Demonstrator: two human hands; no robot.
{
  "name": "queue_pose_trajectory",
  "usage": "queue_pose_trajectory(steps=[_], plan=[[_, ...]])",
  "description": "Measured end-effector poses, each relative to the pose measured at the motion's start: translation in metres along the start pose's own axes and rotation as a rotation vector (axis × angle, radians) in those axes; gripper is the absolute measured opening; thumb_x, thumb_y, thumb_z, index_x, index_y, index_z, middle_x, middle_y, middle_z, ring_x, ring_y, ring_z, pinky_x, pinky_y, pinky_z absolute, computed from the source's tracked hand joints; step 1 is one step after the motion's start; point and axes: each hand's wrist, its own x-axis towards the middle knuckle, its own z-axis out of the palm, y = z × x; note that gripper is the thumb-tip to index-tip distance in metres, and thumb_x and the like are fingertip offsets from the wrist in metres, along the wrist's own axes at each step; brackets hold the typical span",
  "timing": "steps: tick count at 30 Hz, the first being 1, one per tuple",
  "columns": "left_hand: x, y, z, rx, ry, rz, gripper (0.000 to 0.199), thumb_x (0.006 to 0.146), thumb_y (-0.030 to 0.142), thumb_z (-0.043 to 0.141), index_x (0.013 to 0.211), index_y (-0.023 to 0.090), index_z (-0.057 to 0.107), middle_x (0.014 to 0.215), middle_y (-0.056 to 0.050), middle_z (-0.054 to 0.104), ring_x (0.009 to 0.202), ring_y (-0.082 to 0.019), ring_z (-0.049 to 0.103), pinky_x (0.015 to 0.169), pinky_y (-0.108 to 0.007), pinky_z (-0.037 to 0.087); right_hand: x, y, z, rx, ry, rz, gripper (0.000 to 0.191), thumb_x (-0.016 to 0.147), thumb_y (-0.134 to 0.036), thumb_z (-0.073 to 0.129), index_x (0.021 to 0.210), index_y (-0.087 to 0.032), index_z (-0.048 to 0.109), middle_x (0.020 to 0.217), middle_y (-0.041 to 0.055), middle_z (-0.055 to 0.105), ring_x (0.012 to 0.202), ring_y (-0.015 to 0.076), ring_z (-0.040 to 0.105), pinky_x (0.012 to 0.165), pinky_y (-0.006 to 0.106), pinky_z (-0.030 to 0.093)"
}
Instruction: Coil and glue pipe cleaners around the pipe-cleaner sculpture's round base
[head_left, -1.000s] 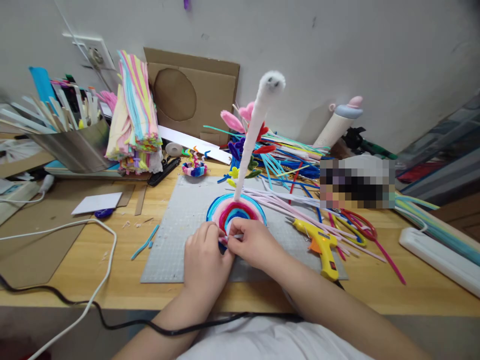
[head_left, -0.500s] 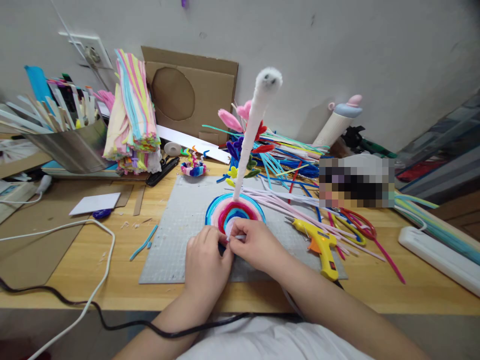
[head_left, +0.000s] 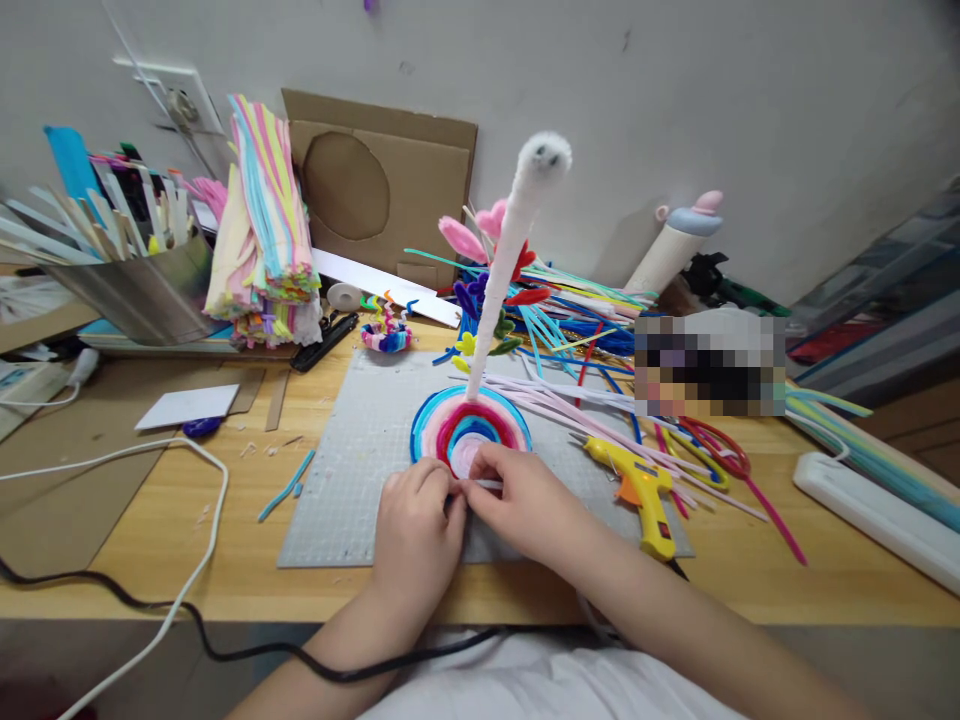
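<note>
A round disc [head_left: 435, 408] of coiled blue, pink and red pipe cleaner lies on the grey cutting mat [head_left: 337, 490]. From its back part rises a white fuzzy stalk [head_left: 501, 270] with a rounded top bearing dark spots. At the disc's near edge, my left hand [head_left: 421, 520] has its fingers closed in a pinch. My right hand [head_left: 517, 500] touches it from the right, pinching a thin pale strand [head_left: 491, 484]. What the left fingertips hold is hidden between the hands. A pale coil [head_left: 465, 455] shows at the disc's lower middle.
Right of the hands lies a yellow glue gun [head_left: 646, 490], with pipe cleaners [head_left: 592, 395] behind it. A metal holder [head_left: 150, 295] of sticks stands at the left, beside bundled pipe cleaners [head_left: 266, 220]. Cardboard [head_left: 427, 180] leans on the wall. A black cable [head_left: 345, 672] crosses my left forearm.
My hands have shifted slightly down and right, uncovering more of the pale coil. The white stalk's top appears slightly farther right.
</note>
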Motion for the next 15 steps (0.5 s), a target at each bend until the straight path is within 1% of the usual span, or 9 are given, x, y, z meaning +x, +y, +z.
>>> queue_pose_trajectory(steps=[2, 4, 6, 8, 10, 11, 12, 13, 15], plan=[[0.000, 0.000, -0.001, 0.018, 0.016, 0.019, 0.012, 0.081, 0.011, 0.059, 0.071, 0.017, 0.056, 0.078, -0.003, 0.061, 0.077, -0.019, 0.058, 0.070, -0.033, 0.040, 0.000, -0.004, -0.004, 0.031, -0.062, 0.102, 0.013, 0.079, -0.026, 0.055, 0.069, -0.020, 0.050, 0.064, -0.0015, 0.057, 0.060, 0.0122, 0.050, 0.052, 0.022, 0.029], [-0.001, -0.001, -0.002, 0.037, 0.037, 0.042, 0.012, 0.082, 0.013, 0.059, 0.071, 0.017, 0.058, 0.077, -0.002, 0.063, 0.076, -0.019, 0.058, 0.070, -0.033, 0.039, 0.001, -0.009, -0.008, 0.114, -0.206, 0.236, 0.018, 0.081, -0.027, 0.053, 0.065, -0.020, 0.048, 0.058, -0.0022, 0.053, 0.053, 0.0113, 0.048, 0.048, 0.021, 0.029], [-0.001, -0.001, -0.002, 0.059, 0.055, 0.068, 0.012, 0.083, 0.014, 0.058, 0.071, 0.018, 0.059, 0.078, -0.002, 0.064, 0.076, -0.019, 0.059, 0.069, -0.034, 0.038, 0.005, -0.013, -0.013, 0.213, -0.373, 0.341, 0.018, 0.083, -0.028, 0.048, 0.067, -0.020, 0.048, 0.050, -0.0035, 0.051, 0.042, 0.0107, 0.047, 0.042, 0.020, 0.030], [-0.002, -0.001, -0.003, 0.084, 0.068, 0.095, 0.012, 0.083, 0.014, 0.057, 0.072, 0.018, 0.060, 0.079, -0.003, 0.065, 0.077, -0.019, 0.060, 0.069, -0.034, 0.037, 0.010, -0.015, -0.017, 0.372, -0.518, 0.449, 0.020, 0.086, -0.030, 0.042, 0.071, -0.020, 0.050, 0.046, -0.0043, 0.052, 0.035, 0.0105, 0.045, 0.036, 0.020, 0.033], [-0.003, -0.002, -0.003, 0.104, 0.082, 0.119, 0.013, 0.084, 0.014, 0.056, 0.073, 0.018, 0.060, 0.079, -0.003, 0.066, 0.077, -0.020, 0.060, 0.068, -0.034, 0.037, 0.015, -0.016, -0.022, 0.574, -0.639, 0.594, 0.024, 0.088, -0.030, 0.038, 0.073, -0.019, 0.052, 0.048, -0.0037, 0.054, 0.033, 0.0095, 0.046, 0.035, 0.019, 0.036], [-0.004, -0.002, -0.004, 0.111, 0.086, 0.125, 0.012, 0.084, 0.013, 0.056, 0.073, 0.018, 0.060, 0.079, -0.003, 0.066, 0.076, -0.020, 0.060, 0.067, -0.034, 0.036, 0.017, -0.016, -0.024, 0.652, -0.679, 0.658, 0.025, 0.088, -0.029, 0.037, 0.073, -0.018, 0.053, 0.049, -0.0034, 0.055, 0.034, 0.0088, 0.046, 0.035, 0.018, 0.037], [-0.004, -0.002, -0.004, 0.114, 0.088, 0.129, 0.012, 0.083, 0.012, 0.056, 0.073, 0.018, 0.060, 0.079, -0.003, 0.066, 0.076, -0.020, 0.060, 0.067, -0.034, 0.036, 0.019, -0.016, -0.025, 0.693, -0.692, 0.699, 0.024, 0.088, -0.028, 0.038, 0.072, -0.017, 0.054, 0.050, -0.0029, 0.055, 0.034, 0.0083, 0.047, 0.035, 0.017, 0.038], [-0.004, -0.002, -0.004, 0.113, 0.086, 0.128, 0.011, 0.083, 0.012, 0.057, 0.074, 0.018, 0.060, 0.079, -0.003, 0.066, 0.076, -0.020, 0.060, 0.067, -0.034, 0.036, 0.020, -0.016, -0.025, 0.693, -0.679, 0.708, 0.023, 0.087, -0.026, 0.040, 0.071, -0.017, 0.054, 0.051, -0.0024, 0.056, 0.034, 0.0082, 0.048, 0.035, 0.017, 0.039], [-0.005, -0.002, -0.004, 0.100, 0.074, 0.120, 0.010, 0.082, 0.011, 0.058, 0.075, 0.018, 0.060, 0.081, -0.003, 0.066, 0.078, -0.020, 0.060, 0.068, -0.034, 0.036, 0.020, -0.017, -0.024, 0.675, -0.607, 0.673, 0.020, 0.085, -0.023, 0.044, 0.069, -0.016, 0.054, 0.052, -0.0013, 0.058, 0.035, 0.0085, 0.050, 0.035, 0.017, 0.041]])
